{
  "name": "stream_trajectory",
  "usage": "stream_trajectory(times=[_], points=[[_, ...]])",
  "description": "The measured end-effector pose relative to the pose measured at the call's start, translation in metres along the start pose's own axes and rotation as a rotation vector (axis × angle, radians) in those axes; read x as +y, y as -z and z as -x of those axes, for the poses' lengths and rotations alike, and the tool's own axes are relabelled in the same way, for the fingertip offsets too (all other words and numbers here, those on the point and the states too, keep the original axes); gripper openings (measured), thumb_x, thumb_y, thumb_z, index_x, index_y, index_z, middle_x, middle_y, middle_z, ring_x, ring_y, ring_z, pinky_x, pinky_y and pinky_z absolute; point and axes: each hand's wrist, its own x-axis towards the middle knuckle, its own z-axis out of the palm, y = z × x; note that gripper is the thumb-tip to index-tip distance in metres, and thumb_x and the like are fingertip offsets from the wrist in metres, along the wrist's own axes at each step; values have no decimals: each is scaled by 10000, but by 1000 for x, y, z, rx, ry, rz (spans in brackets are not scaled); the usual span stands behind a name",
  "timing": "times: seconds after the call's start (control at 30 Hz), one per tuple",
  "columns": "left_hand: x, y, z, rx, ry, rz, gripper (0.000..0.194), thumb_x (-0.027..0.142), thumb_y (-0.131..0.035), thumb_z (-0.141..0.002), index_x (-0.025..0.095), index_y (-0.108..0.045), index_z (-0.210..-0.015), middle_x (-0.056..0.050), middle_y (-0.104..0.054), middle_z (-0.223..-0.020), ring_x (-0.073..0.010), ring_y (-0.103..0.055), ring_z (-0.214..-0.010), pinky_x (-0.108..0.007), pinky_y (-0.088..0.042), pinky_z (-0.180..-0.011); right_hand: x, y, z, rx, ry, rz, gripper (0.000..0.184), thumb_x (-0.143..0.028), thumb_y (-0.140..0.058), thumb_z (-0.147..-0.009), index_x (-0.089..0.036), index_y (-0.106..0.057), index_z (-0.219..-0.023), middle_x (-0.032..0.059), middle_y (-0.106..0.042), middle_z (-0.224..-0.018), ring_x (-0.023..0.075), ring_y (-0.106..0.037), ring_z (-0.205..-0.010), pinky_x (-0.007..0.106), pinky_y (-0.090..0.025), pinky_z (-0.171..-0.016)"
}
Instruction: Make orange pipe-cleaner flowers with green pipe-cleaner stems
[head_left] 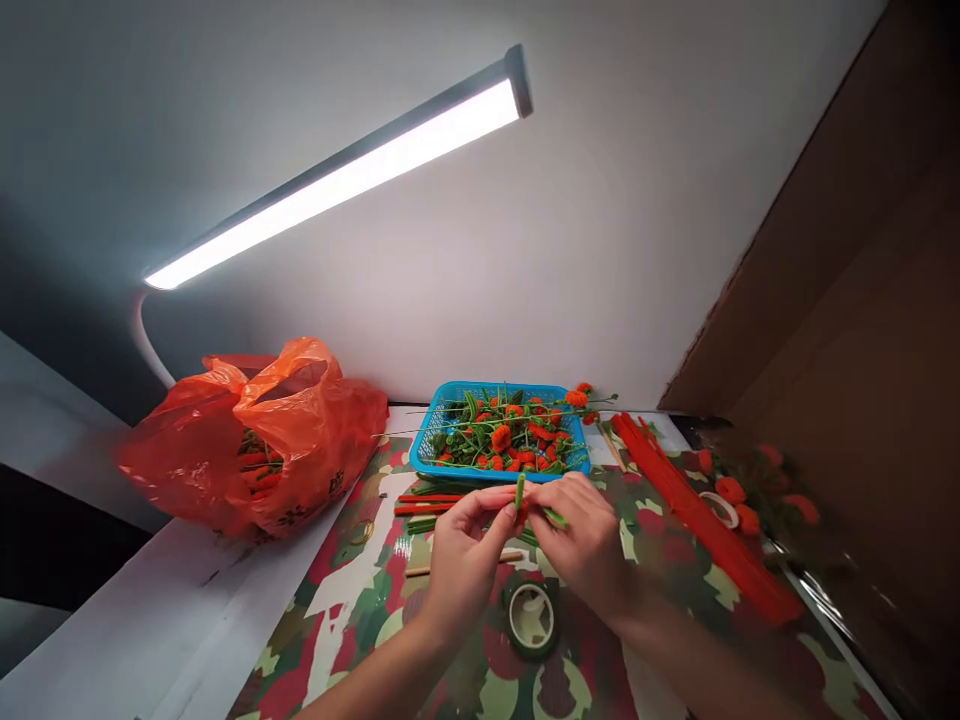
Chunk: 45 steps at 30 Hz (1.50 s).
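Note:
My left hand [469,535] and my right hand [581,530] meet over the table, fingertips close together. Between them is a green chenille stem [520,490], its short end pointing up from the left thumb and fingers. Another green piece [556,518] shows under the right fingers, and a bit of red-orange lies between the hands, mostly hidden. Both hands are closed in a pinch. Just beyond them are red chenille stems [427,505] and green ones, partly covered by the left hand. Below the hands sits a roll of green tape [553,625].
A blue basket [424,460] of red-orange flowers with green stems stands behind. To the left is a red plastic bag [315,420]; to the right, a long red bundle [697,530] and blurred flowers [731,490]. A wooden stick [420,572] lies near the hands. A lit lamp [352,170] hangs above.

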Motion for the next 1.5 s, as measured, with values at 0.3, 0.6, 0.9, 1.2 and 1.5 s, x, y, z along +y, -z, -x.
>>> stream_trajectory(times=[0.3, 0.6, 0.9, 1.2, 1.5], points=[[7, 26, 3, -96, -7, 106, 177, 299, -750, -707, 146, -715, -788, -80, -733, -872, -183, -677, -799, -250, -565, -677, -25, 0, -7, 19, 57, 27, 234, -14, -621, -795, -200, -598, -936, 38, -701, -802, 180, -655, -755, 337, -467, -693], [21, 24, 1, -246, -21, 112, 164, 290, -751, -713, 148, -723, -790, -79, -731, -859, -194, -675, -812, -266, -553, -711, -52, -4, -9, 163, 26, 189, 183, -32, -628, -789, -196, -593, -861, 41, -695, -783, 178, -656, -733, 339, -482, -681], [10, 8, 14, -307, 185, 168, 251, 322, -800, -655, 143, -750, -824, -78, -736, -816, -153, -660, -745, -235, -520, -711, -44, 31, 16, 44, -53, -69, 219, -31, -599, -797, -215, -666, -895, 44, -702, -896, 171, -658, -850, 315, -518, -753], [1, 11, 23, -287, 173, 60, 300, 330, -809, -642, 163, -762, -887, -99, -737, -932, -177, -666, -766, -280, -537, -729, -38, 31, 20, -15, -414, -383, 139, -70, -660, -737, -207, -680, -727, 9, -671, -761, 148, -646, -733, 253, -506, -680], [-11, 25, 16, -260, 124, 53, 302, 365, -778, -683, 138, -751, -879, -122, -727, -1018, -221, -685, -841, -340, -554, -794, -33, 19, 26, -35, -360, -341, 70, -138, -694, -756, -199, -674, -784, 20, -679, -817, 160, -646, -777, 274, -511, -712]])
